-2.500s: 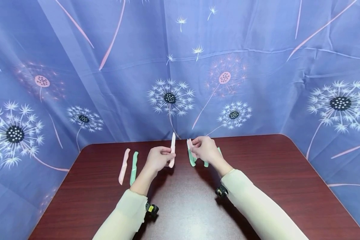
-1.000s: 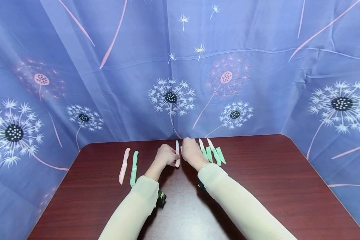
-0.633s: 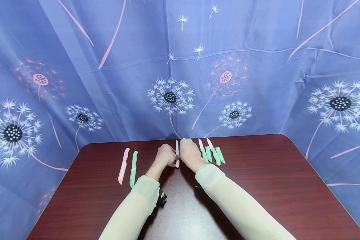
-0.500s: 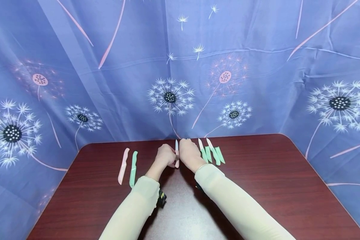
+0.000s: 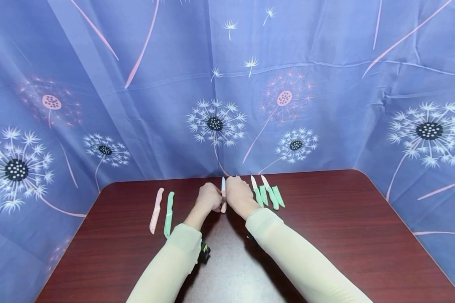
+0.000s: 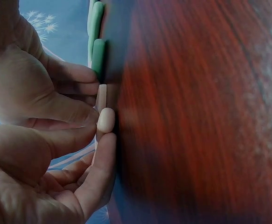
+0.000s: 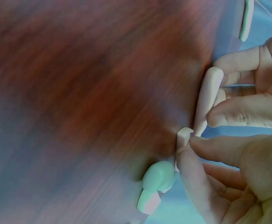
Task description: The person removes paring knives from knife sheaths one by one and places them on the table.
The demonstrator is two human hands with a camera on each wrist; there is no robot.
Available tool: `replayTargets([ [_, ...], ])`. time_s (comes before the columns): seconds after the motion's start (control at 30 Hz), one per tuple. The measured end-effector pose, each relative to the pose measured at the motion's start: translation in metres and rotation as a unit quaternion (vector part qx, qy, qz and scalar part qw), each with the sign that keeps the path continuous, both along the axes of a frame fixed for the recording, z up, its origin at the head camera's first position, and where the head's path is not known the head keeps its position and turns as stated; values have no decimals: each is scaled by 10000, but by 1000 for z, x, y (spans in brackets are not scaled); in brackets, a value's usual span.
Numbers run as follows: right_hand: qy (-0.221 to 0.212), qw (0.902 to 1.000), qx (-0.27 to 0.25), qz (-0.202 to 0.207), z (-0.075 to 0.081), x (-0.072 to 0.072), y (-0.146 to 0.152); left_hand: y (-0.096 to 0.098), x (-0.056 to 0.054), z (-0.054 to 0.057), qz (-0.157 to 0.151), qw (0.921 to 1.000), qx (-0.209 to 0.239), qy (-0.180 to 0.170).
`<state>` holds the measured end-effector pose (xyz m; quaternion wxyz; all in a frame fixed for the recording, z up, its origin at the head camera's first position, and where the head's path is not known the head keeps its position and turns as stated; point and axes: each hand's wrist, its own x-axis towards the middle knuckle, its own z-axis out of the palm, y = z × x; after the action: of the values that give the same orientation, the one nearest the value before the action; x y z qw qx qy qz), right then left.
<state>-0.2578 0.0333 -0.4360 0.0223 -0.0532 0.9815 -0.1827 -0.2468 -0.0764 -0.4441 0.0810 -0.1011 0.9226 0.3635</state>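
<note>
Left hand (image 5: 209, 197) pinches pink knife (image 5: 223, 192) by handle (image 7: 208, 97), likely the safest hold; right hand (image 5: 239, 192), a cover (image 7: 184, 138); both probably light, stiff.

Blue fabric backdrop (image 5: 167, 105) printed with dandelions (image 5: 215, 123), reddish-brown wood-grain table (image 5: 345, 227), pale glare (image 5: 242, 288) toward the front

The right hand (image 5: 239, 195) has moved beside the bare pink knife (image 5: 223, 194)

No lettering, label, brand, number or sign is showing legibly in the head view or in either wrist view.
</note>
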Motion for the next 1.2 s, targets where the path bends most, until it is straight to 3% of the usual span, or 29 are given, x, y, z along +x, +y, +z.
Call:
replayTargets([
  [0.43, 413, 9989, -46, 198, 5, 6, 11, -4, 0, 0, 6, 9989, 468, -39],
  [0.63, 390, 9990, 18, 208, 5, 6, 17, -8, 3, 2, -15, 9984, 549, 162],
  [0.73, 463, 9984, -108, 297, 7, 8, 21, -9, 5, 4, -37, 9988, 397, 291],
  [0.97, 843, 9944, -216, 594, 10, 17, 30, -14, 13, 10, -18, 9972, -463, 593],
  [1.2, 1355, 9872, -30, 841, 9, 28, 33, -21, 21, 14, 34, 9941, -737, 790],
])
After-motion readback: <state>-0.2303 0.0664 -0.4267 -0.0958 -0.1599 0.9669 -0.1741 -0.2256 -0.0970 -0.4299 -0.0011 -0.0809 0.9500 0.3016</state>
